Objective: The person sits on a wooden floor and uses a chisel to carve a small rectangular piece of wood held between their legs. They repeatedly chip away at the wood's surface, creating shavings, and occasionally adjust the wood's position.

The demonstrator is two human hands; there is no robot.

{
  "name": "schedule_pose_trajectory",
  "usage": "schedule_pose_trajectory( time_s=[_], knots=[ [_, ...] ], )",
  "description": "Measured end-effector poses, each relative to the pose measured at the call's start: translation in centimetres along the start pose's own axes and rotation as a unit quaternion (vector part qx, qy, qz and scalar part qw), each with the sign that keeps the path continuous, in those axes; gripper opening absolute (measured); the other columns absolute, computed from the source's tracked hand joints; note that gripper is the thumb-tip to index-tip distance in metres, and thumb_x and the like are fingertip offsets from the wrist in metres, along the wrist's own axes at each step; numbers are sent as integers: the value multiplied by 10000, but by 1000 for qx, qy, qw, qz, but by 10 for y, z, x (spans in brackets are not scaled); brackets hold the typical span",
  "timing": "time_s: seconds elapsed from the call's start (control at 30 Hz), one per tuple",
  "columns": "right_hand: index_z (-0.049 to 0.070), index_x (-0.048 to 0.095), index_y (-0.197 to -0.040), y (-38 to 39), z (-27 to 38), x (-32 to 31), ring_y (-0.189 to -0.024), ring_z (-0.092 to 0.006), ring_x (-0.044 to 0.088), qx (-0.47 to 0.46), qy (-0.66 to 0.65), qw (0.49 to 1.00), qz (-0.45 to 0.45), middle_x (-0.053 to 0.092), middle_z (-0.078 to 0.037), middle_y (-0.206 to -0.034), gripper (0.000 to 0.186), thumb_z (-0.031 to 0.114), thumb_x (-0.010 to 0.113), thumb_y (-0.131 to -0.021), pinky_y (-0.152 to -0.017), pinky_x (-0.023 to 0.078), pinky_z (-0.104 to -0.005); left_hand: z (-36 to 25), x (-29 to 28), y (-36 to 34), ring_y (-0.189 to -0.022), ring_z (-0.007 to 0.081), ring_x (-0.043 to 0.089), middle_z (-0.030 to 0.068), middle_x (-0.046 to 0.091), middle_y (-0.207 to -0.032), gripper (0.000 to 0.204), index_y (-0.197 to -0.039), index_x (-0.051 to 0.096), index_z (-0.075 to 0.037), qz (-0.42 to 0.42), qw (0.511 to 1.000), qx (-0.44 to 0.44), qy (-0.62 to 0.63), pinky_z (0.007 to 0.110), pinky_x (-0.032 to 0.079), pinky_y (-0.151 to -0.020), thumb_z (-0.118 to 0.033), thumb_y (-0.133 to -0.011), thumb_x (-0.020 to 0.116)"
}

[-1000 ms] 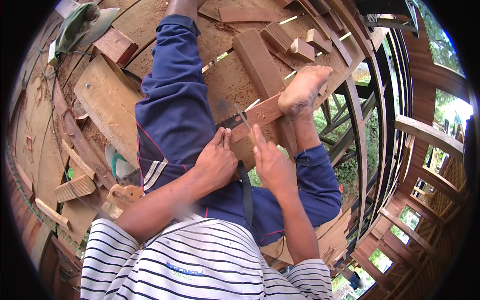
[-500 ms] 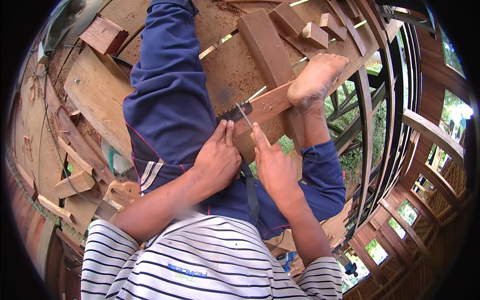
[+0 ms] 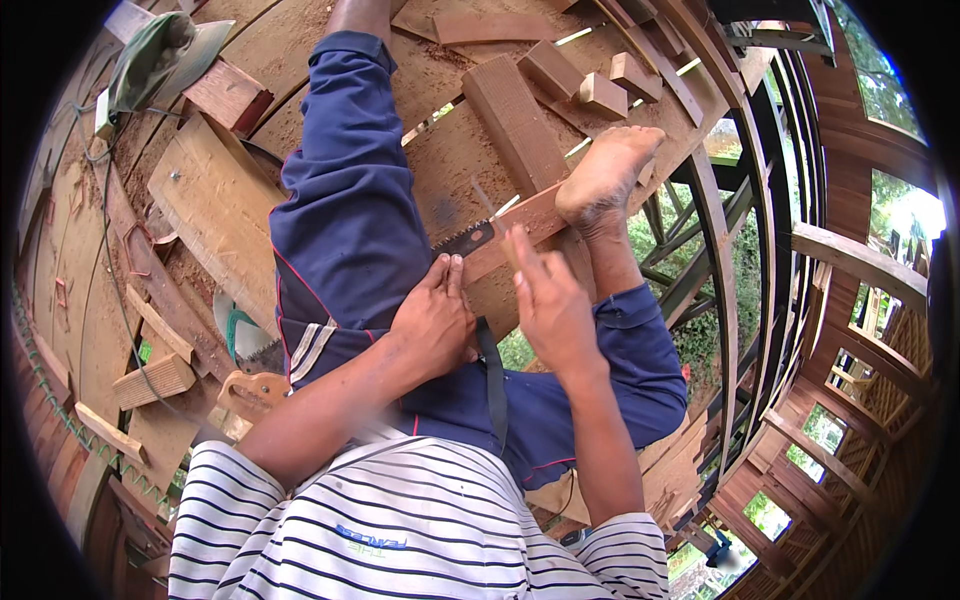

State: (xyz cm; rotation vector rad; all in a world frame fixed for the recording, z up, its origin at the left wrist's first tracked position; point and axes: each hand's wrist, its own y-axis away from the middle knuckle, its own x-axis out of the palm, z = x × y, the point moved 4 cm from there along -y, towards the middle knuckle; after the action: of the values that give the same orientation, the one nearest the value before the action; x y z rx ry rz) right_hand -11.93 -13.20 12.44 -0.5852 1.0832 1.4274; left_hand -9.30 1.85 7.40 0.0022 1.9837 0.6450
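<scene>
My left hand (image 3: 432,315) is closed on a dark saw blade (image 3: 468,238), two fingertips pressing it flat against a reddish wooden plank (image 3: 530,212). The blade's toothed edge faces away from me, and much of its near part is hidden by my hand and leg. A thin metal file (image 3: 485,196), smeared by motion, crosses the teeth close to the blade's tip. My right hand (image 3: 552,312) is closed round the file's handle, with the index finger stretched along it. Under my bare right foot (image 3: 612,178) lies the plank's far end.
A thick grooved beam (image 3: 515,120) lies beyond the plank, with several cut wood blocks (image 3: 604,96) farther off. By my left thigh is another saw's wooden handle (image 3: 255,390). A green cap (image 3: 155,60) rests at upper left. Gaps split the floorboards; the platform edge drops off at right.
My right hand has pushed the file forward across the saw teeth, and its fingers have shifted on the handle. My left hand stays on the blade. The whole view has shifted slightly.
</scene>
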Motion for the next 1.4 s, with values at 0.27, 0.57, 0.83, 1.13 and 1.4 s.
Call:
schedule_pose_trajectory(
  time_s=[0.27,0.57,0.83,1.13,1.4],
  knots=[
    [214,441,-1581,41,-17,34,-860,-385,658,38,15,998,53,590,-177,-1003,605,121,601,-1006,-752,543,-480,-1,6,-1,-1442,431,458,386,434,-1519,895,-1316,603,158,-24,999,-2,-27,439,231,-1273,-586,-831,709],
    [272,378,-1597,35,4,24,-743,-449,685,120,131,973,150,605,-213,-930,622,178,582,-1017,-650,555,-549,-5,-7,-2,-1462,413,438,377,455,-1510,872,-1317,613,139,11,999,25,-26,441,220,-1275,-583,-838,707],
    [209,451,-1537,-46,8,24,-794,-446,705,3,75,997,25,649,-230,-969,520,216,551,-1027,-703,576,-543,2,-3,-1,-1485,414,398,379,389,-1556,939,-1377,569,122,35,999,18,8,448,186,-1284,-639,-838,684],
    [255,469,-1550,20,-12,10,-739,-433,682,11,47,998,29,616,-187,-935,577,193,622,-997,-662,565,-527,-2,-1,-3,-1472,427,419,384,390,-1551,952,-1354,571,161,33,999,-4,-25,435,219,-1278,-618,-825,707],
    [260,445,-1566,39,-14,28,-699,-418,692,45,90,992,76,576,-177,-929,600,206,620,-994,-623,574,-529,-3,-8,-2,-1471,425,422,382,405,-1543,921,-1351,577,155,34,999,-5,-10,435,222,-1278,-587,-824,721]
  ],
)
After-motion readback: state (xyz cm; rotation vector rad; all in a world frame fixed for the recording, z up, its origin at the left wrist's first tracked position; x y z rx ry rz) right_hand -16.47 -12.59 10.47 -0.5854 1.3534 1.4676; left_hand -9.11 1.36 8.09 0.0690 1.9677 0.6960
